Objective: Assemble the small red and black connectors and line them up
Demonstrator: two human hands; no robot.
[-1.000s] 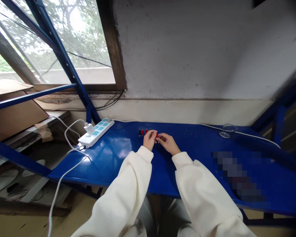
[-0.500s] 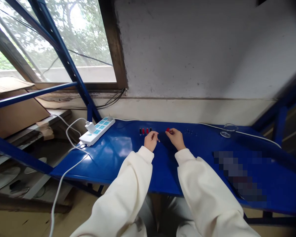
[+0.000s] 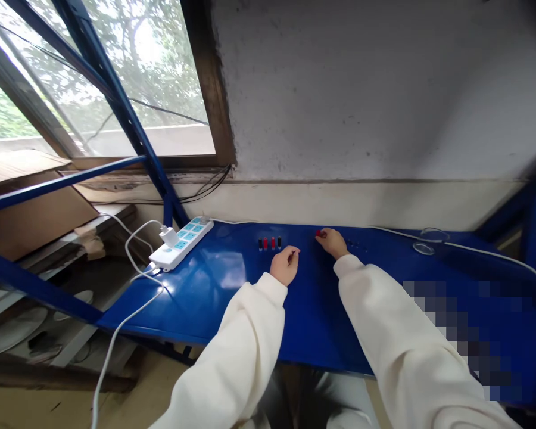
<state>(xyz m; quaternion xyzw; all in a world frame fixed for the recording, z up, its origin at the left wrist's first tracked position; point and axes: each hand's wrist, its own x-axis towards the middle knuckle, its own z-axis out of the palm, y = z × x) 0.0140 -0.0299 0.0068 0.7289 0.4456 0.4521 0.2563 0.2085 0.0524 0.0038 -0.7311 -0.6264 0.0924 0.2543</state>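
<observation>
Head view: hands apart on the blue desk, one tiny red piece out in front.

Head view again, up close: the right hand reaches toward the wall and pinches the red piece at its fingertips, a grip that likely suits something so small. The left hand rests on the desk, fingers curled in; whether anything sits inside, I cannot tell. Between the hands and a little further back, a row of pegs stands upright, black and red, seemingly lined up on purpose. The red piece lies right of that row, apart from it. Some dark bits lie just beside the right hand. Far left, a power strip carries a white charger.
</observation>
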